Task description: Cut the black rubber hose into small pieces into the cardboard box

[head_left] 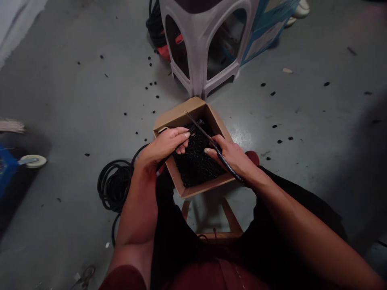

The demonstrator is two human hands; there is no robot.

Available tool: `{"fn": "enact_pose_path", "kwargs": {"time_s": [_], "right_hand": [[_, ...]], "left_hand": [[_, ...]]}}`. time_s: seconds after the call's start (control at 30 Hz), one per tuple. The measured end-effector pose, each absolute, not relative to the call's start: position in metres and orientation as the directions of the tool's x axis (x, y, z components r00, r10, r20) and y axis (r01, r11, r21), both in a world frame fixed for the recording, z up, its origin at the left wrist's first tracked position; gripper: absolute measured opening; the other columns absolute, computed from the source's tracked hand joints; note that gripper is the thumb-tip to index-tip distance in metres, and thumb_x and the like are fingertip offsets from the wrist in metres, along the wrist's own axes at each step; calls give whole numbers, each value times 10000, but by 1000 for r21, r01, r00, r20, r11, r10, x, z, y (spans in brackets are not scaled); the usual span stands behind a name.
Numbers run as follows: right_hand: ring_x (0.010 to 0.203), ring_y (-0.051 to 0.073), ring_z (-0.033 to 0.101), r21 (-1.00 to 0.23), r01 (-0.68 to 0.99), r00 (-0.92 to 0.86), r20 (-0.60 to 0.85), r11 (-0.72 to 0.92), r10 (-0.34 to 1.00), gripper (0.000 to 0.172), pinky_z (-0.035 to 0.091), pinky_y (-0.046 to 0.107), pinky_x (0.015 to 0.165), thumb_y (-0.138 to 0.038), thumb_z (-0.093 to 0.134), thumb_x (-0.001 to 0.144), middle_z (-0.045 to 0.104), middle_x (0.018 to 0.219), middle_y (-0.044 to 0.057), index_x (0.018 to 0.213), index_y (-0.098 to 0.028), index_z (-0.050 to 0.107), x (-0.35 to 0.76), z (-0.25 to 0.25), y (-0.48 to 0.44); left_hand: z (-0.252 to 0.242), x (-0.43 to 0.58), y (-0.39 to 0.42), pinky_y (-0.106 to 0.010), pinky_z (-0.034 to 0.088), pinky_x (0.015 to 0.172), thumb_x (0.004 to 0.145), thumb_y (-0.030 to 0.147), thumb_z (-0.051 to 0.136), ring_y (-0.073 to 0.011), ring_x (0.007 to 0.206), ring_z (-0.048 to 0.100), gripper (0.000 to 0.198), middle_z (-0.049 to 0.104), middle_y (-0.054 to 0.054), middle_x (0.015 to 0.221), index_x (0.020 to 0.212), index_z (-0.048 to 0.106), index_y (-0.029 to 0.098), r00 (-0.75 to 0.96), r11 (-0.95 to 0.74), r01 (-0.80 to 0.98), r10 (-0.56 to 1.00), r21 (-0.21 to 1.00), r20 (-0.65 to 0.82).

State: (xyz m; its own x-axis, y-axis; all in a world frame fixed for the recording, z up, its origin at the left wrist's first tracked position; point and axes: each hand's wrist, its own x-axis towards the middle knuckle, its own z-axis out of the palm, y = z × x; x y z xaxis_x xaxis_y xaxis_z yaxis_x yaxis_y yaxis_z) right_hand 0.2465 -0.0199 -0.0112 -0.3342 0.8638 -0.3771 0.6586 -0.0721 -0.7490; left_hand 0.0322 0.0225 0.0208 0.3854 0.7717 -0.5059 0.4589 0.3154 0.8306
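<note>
Honestly, left hand (163,146) is curled shut on a black cable (196,127), right hand (226,156) pinching a thin metal blade (193,121) over a cardboard box (180,117).

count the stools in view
2: a white plastic stool beyond the cardboard box, and a wooden stool beneath that box. More could be hidden out of frame.

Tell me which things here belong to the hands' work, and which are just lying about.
In the work: left hand on a black ribbed piece; right hand gripping a long dark strip; cardboard box of black pieces.
Lying about: coiled black cable; white plastic stool.
</note>
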Motion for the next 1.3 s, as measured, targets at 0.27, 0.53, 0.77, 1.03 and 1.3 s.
{"fn": "enact_pose_path", "kwargs": {"time_s": [0.27, 0.53, 0.77, 1.03, 1.3], "right_hand": [[849, 257, 622, -741, 652, -335, -471, -160, 816, 435, 400, 310, 633, -563, 438, 893, 660, 1035, 110, 1126, -207, 527, 246, -12, -21], [827, 244, 598, -699, 704, -330, -476, -123, 815, 391, 375, 308, 644, -533, 409, 909, 635, 955, 89, 1082, -194, 500, 247, -13, -20], [845, 260, 590, -657, 749, -322, -475, -86, 819, 375, 376, 324, 659, -540, 402, 910, 626, 985, 110, 1019, -193, 494, 247, -17, -19], [877, 269, 618, -729, 643, -345, -549, -234, 761, 412, 423, 340, 708, -560, 412, 903, 668, 1007, 100, 1112, -219, 512, 247, -9, -18], [820, 248, 606, -717, 666, -327, -526, -203, 785, 371, 405, 319, 670, -567, 409, 900, 655, 903, 70, 1015, -228, 504, 248, -17, -17]], "left_hand": [[13, 42, 23, -214, 474, 575, 850, 248, 549, -89, 571, 573, 266, 651, -27, 735, 1050, 666, 117, 238, 228, 648, 846, 727, -478], [9, 57, 18, -340, 466, 889, 860, 248, 550, -232, 993, 643, 249, 718, -97, 1046, 1036, 696, 149, 162, -31, 922, 937, 385, -311], [10, 62, 15, -360, 454, 908, 894, 258, 525, -251, 1039, 625, 269, 698, -121, 1097, 1080, 672, 133, 135, -45, 962, 935, 268, -328], [10, 59, 15, -348, 453, 901, 894, 249, 527, -235, 1026, 625, 256, 701, -110, 1093, 1077, 669, 142, 143, -39, 944, 944, 328, -298], [9, 60, 14, -363, 452, 908, 910, 266, 510, -250, 1041, 622, 267, 688, -124, 1115, 1092, 661, 141, 144, -57, 962, 937, 269, -317]]}}
